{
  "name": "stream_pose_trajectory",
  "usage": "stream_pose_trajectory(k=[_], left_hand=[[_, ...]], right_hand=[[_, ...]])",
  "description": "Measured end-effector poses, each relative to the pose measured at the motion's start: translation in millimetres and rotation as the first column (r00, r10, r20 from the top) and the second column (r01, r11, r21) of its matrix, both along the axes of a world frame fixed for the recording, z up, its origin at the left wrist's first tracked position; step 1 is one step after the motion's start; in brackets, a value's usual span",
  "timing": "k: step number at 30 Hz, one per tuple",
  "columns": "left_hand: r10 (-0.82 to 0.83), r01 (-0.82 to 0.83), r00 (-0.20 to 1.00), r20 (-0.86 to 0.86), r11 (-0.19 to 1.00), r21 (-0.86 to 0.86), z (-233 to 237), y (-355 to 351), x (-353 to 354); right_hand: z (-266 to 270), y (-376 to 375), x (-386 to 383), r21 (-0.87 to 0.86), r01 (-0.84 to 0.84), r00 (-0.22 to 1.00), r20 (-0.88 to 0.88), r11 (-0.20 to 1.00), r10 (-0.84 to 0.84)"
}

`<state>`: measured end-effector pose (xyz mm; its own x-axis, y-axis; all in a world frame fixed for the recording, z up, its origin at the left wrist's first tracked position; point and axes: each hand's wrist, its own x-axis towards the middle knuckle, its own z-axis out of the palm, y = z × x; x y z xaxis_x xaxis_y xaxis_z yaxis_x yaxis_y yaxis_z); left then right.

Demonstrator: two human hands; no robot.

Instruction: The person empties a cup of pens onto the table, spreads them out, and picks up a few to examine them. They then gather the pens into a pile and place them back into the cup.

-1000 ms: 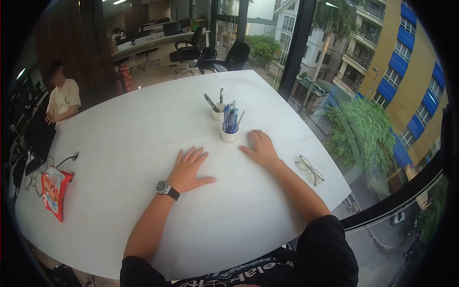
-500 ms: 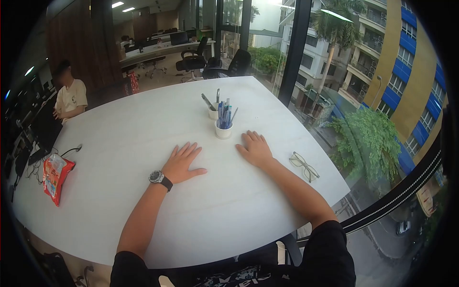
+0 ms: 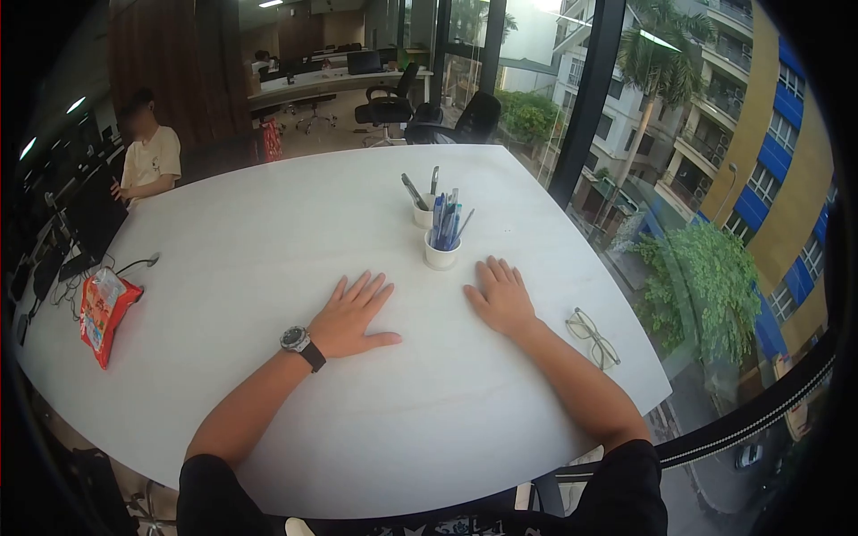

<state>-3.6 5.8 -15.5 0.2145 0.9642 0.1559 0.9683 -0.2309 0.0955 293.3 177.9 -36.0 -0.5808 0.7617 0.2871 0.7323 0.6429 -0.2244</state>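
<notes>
My left hand [image 3: 350, 319] lies flat on the white table [image 3: 268, 241], fingers spread and thumb pointing right; a dark wristwatch [image 3: 298, 343] is on that wrist. My right hand [image 3: 501, 297] also rests palm down, its fingers stretched forward. Neither hand holds anything. Just beyond and between them stands a white cup [image 3: 442, 253] full of pens [image 3: 445, 219], mostly blue. Behind it is a second white cup [image 3: 423, 214] with a couple of dark pens [image 3: 413, 191]. A pair of eyeglasses [image 3: 592, 339] lies to the right of my right forearm.
A red snack bag [image 3: 107, 314] lies at the table's left side, near a cable [image 3: 138, 263] and a dark monitor [image 3: 96, 219]. Beyond the far left edge sits a person [image 3: 154, 161]. Office chairs [image 3: 474, 118] stand behind the table, and windows run along the right.
The view has shifted slightly, so the cups, glasses and people appear further right. Both hands stay flat on the table, with the left one's fingers a bit differently angled.
</notes>
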Motion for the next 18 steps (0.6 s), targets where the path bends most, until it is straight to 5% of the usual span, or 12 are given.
stream_pose_trajectory(k=[7,9,10,12,18], left_hand=[[-0.005,0.005,1.000,-0.019,1.000,0.001,-3.7,0.2,0.9],[-0.005,0.005,1.000,-0.006,1.000,-0.007,-0.9,-1.8,-0.6],[-0.007,0.007,1.000,0.000,1.000,-0.009,0.3,-1.5,-0.9],[-0.001,0.001,0.999,0.040,1.000,-0.010,-1.8,-1.0,0.4],[-0.046,0.045,0.995,0.085,0.999,0.013,1.7,1.2,-8.3]], right_hand=[[5.7,-0.8,-0.4,0.065,-0.005,1.000,-0.026,0.998,0.006],[19.4,-7.1,2.0,0.009,-0.122,0.948,-0.296,0.992,0.120],[21.6,-8.1,1.5,0.009,-0.126,0.951,-0.283,0.992,0.124],[21.4,-11.5,1.7,0.238,-0.232,0.911,-0.287,0.943,0.296],[18.1,-12.2,-1.5,0.123,-0.342,0.875,-0.321,0.932,0.363]])
